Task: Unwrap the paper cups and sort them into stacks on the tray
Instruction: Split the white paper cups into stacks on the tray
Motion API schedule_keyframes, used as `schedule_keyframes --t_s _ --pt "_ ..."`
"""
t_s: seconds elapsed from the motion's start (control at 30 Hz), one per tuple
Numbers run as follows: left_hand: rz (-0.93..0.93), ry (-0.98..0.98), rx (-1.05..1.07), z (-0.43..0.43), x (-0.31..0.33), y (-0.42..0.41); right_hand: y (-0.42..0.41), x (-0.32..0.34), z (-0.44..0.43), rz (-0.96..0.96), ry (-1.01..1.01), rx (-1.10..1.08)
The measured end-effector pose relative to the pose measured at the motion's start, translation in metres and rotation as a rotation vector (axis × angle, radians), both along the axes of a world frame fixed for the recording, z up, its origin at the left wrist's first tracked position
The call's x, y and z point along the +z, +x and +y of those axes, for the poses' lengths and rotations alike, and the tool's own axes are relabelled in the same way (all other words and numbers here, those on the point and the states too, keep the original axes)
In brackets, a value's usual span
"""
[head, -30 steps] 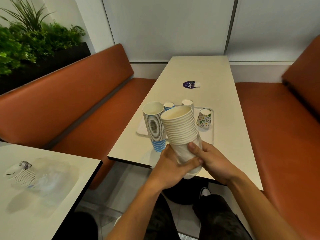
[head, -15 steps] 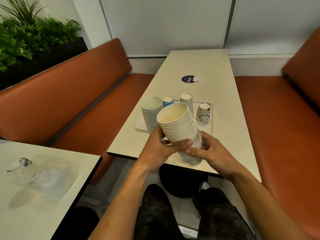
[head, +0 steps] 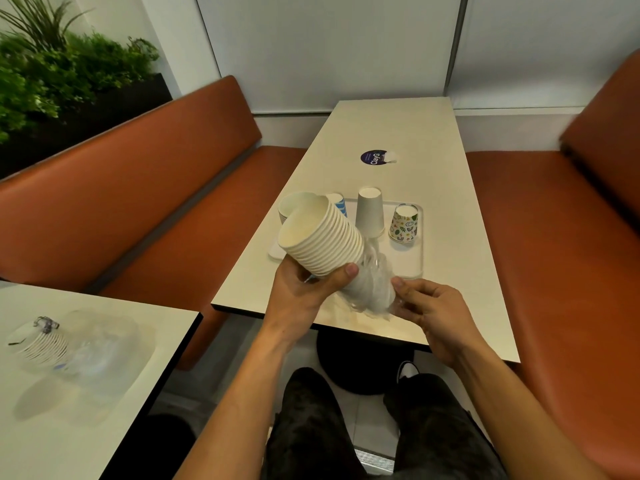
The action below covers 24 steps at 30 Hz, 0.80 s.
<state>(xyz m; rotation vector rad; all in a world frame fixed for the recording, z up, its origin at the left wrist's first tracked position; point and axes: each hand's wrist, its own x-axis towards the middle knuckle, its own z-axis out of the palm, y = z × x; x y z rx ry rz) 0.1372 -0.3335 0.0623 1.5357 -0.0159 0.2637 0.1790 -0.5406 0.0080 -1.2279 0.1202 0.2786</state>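
Note:
My left hand (head: 304, 292) grips a stack of cream paper cups (head: 322, 237), tilted with its mouth up and to the left. Clear plastic wrap (head: 372, 289) bunches round the stack's lower end. My right hand (head: 426, 310) pinches that wrap at its lower right. Behind the stack lies the white tray (head: 412, 261). On it stand an upturned white cup (head: 370, 216), an upturned patterned cup (head: 404, 224), and a blue striped cup (head: 338, 204). Another cup stack (head: 289, 206) is mostly hidden behind the held one.
A round dark sticker (head: 373, 157) lies further up the table (head: 398, 133). A second table at the lower left carries a wrapped cup stack (head: 41, 341) and loose plastic (head: 100, 344). Orange benches (head: 145, 188) flank both sides. Plants (head: 52, 71) stand at far left.
The held stack has tipped from nearly upright to leaning left. The wrap has slid down to its base, and my right hand has moved off the cups to the wrap's end.

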Motion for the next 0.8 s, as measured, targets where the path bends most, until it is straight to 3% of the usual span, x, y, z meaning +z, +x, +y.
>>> schedule_keyframes --t_s 0.13,0.3,0.5,0.63,0.7,0.8 --pt "-0.002 -0.018 0.035 0.0 -0.002 -0.001 0.004 0.001 0.003 0.062 0.059 -0.069" --pt "-0.029 0.009 0.125 0.001 0.0 -0.002 0.002 0.0 -0.001 0.055 -0.085 0.049" --pt "-0.092 0.026 0.182 0.002 0.001 -0.005 0.001 0.007 -0.008 -0.116 -0.257 0.087" --pt "-0.077 0.058 0.162 0.0 0.001 -0.003 -0.001 0.027 -0.006 -0.224 -0.496 0.067" --pt "-0.052 0.113 0.134 0.001 0.002 0.0 -0.004 0.044 -0.006 -0.326 -0.484 0.043" --pt "-0.025 0.157 0.1 0.001 0.005 0.0 -0.004 0.067 -0.006 -0.419 -0.523 0.217"
